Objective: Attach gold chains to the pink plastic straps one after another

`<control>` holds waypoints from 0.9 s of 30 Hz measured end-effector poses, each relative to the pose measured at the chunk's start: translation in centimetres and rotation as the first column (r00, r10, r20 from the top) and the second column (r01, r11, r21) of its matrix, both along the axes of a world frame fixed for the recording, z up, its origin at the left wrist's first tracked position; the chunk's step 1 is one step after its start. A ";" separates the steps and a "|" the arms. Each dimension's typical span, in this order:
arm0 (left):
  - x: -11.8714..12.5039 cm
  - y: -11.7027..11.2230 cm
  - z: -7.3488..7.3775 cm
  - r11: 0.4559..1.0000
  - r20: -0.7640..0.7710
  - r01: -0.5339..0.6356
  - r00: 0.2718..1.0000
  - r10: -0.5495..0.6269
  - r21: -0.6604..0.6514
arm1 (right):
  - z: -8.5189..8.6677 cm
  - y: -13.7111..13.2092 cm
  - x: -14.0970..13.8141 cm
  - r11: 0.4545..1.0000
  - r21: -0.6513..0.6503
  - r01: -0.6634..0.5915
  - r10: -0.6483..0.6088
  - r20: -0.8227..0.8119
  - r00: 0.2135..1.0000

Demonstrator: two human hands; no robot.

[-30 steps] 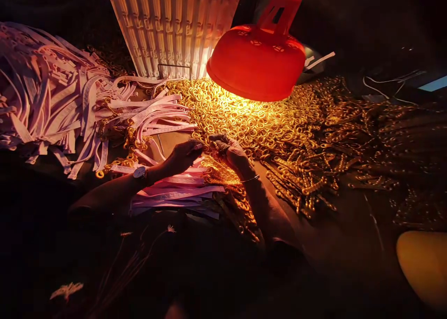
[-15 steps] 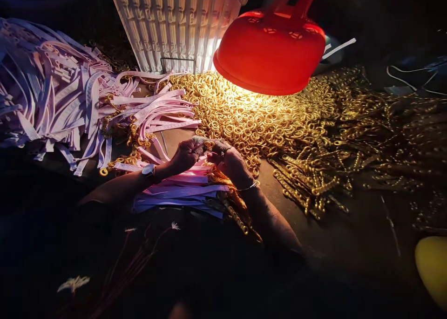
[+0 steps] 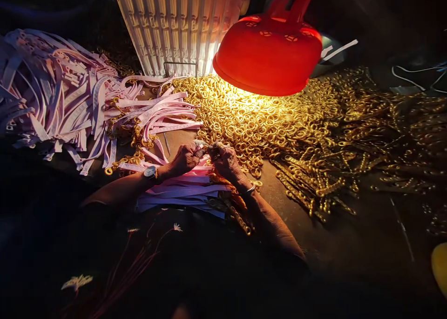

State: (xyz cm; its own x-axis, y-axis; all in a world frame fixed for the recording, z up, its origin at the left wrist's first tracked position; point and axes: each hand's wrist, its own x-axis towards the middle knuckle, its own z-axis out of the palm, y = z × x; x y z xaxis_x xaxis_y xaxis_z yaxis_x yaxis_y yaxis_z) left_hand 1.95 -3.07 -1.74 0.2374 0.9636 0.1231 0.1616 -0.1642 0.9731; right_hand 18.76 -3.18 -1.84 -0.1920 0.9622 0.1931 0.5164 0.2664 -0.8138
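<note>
Left hand [image 3: 186, 158], right hand [image 3: 226, 161]: fingers pinched on small item [image 3: 205, 145], long axis unclear.

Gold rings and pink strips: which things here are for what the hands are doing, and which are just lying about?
For the work:
left hand
right hand
pink strips
gold rings
gold chains

Just lying about:
red shade
white panel
white wires
yellow thing
</note>
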 end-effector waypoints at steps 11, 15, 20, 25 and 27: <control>0.3 2.7 1.2 0.978 0.085 0.157 0.986 -0.146 -0.139 | 0.4 0.9 -0.7 0.993 -0.091 0.074 -0.092 -0.211 0.973; 0.1 3.6 1.3 0.912 0.216 0.157 0.973 -0.079 -0.378 | 0.2 1.7 -1.0 0.982 0.040 0.186 -0.183 -0.068 0.981; -0.3 4.0 1.7 0.756 0.291 0.224 0.956 -0.046 -0.615 | 0.5 2.4 -1.3 0.999 0.026 0.031 -0.028 -0.105 0.994; 0.6 4.8 0.1 0.790 0.290 0.116 0.954 0.081 -0.602 | 1.7 5.2 -0.4 0.998 -0.053 0.047 -0.065 -0.416 0.907; 0.9 4.8 -1.0 0.791 0.292 0.070 0.946 0.140 -0.608 | 2.5 6.8 0.7 0.993 -0.117 0.010 -0.075 -0.568 0.820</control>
